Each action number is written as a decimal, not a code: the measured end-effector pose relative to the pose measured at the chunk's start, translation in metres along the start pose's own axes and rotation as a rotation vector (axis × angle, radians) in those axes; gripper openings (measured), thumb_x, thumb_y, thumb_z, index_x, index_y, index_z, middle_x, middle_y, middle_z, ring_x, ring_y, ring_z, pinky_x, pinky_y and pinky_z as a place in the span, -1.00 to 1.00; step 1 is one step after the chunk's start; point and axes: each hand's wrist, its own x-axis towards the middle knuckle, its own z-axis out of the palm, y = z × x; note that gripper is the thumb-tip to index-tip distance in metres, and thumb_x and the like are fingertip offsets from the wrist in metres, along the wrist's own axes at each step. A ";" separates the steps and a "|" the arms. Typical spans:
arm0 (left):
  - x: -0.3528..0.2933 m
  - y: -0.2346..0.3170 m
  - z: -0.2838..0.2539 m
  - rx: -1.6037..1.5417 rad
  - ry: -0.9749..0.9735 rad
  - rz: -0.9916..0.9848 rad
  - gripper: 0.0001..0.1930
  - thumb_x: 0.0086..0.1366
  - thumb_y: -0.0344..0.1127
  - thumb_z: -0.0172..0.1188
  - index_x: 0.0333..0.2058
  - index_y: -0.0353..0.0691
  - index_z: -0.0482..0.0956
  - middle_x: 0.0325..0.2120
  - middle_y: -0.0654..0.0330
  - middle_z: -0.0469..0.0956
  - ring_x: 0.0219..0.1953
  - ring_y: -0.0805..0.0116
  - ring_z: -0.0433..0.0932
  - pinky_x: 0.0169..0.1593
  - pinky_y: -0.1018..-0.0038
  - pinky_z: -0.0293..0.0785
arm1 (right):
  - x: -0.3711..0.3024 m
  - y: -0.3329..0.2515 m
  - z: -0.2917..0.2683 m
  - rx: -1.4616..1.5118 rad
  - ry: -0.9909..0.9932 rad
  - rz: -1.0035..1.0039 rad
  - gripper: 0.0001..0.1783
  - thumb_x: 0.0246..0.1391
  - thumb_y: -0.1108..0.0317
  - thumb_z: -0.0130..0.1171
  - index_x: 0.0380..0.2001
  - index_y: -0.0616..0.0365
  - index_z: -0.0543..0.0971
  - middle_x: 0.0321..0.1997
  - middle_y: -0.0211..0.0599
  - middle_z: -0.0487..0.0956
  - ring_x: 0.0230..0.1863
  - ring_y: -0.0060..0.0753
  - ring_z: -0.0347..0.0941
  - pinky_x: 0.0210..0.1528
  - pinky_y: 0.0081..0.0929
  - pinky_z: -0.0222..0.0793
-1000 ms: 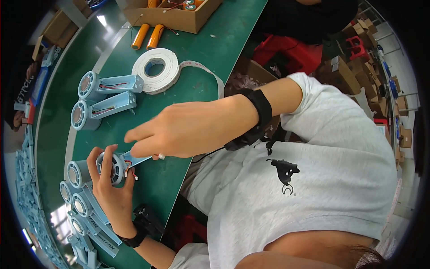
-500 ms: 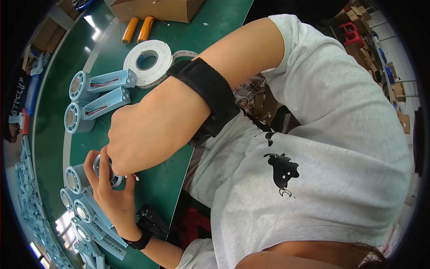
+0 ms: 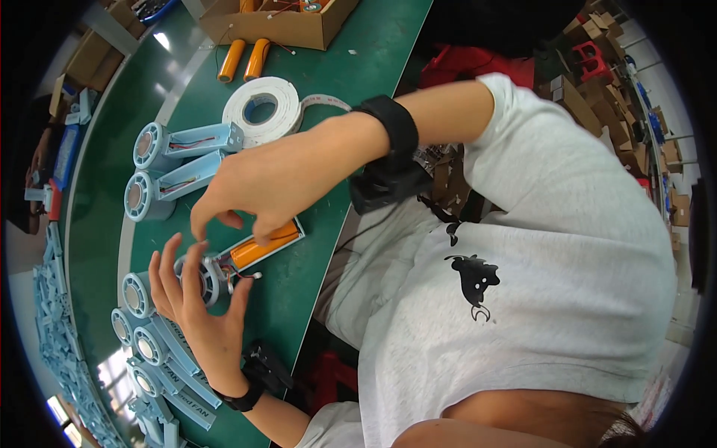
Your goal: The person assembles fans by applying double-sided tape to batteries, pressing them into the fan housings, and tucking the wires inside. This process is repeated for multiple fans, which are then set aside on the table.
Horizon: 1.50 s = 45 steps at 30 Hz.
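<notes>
A light blue handheld fan point(image 3: 212, 282) lies on the green table with its handle trough uncovered. An orange cylindrical battery point(image 3: 263, 245) sits in that trough, and thin wires with a white connector come out beside the round head. My left hand point(image 3: 190, 313) has its fingers and thumb around the fan head. Above the handle is my right hand point(image 3: 269, 179), its fingers bent but apart, one fingertip at the battery. No object shows between its fingers. Two more opened fans point(image 3: 190, 178) with wires in their handles lie beyond it.
A white tape roll point(image 3: 261, 112), two orange batteries point(image 3: 245, 61) and a cardboard box point(image 3: 328, 28) holding more stand toward the upper side. Several blue fans point(image 3: 153, 349) lie by my left hand, near a black object point(image 3: 265, 366). Blue parts point(image 3: 63, 336) are piled along the far edge.
My right hand has lifted off the fan and its fingers have spread, uncovering the battery in the handle. My left hand stays at the fan head. The whole view has shifted slightly.
</notes>
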 end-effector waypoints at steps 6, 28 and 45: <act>0.017 -0.017 0.006 -0.543 -0.304 -0.294 -0.64 -0.15 -0.46 0.27 -0.27 -0.25 0.48 -0.32 0.16 0.41 -0.20 0.22 0.35 -0.24 0.43 0.33 | 0.017 0.037 0.018 0.236 -0.257 0.230 -0.56 -0.21 0.29 0.18 -0.19 0.24 0.46 -0.39 -0.17 0.49 -0.37 -0.27 0.44 -0.39 -0.41 0.40; 0.132 -0.104 -0.071 -0.105 -0.058 -0.168 -0.68 -0.21 -0.45 0.26 -0.36 -0.33 0.51 -0.44 0.08 0.50 -0.40 0.28 0.48 -0.29 0.44 0.38 | -0.073 0.061 -0.092 -0.359 0.385 0.686 -0.78 -0.14 0.40 0.04 -0.37 0.26 0.50 -0.37 -0.09 0.53 -0.34 -0.13 0.49 -0.35 -0.30 0.38; 0.135 0.059 0.061 0.216 -0.264 0.294 -0.57 -0.03 -0.06 0.23 -0.36 -0.33 0.39 -0.26 0.04 0.35 -0.09 0.07 0.26 -0.06 0.24 0.15 | -0.108 0.076 -0.060 0.075 0.970 0.264 -0.56 -0.23 0.50 0.23 -0.25 0.31 0.29 -0.31 -0.08 0.46 -0.37 -0.22 0.48 -0.30 -0.38 0.39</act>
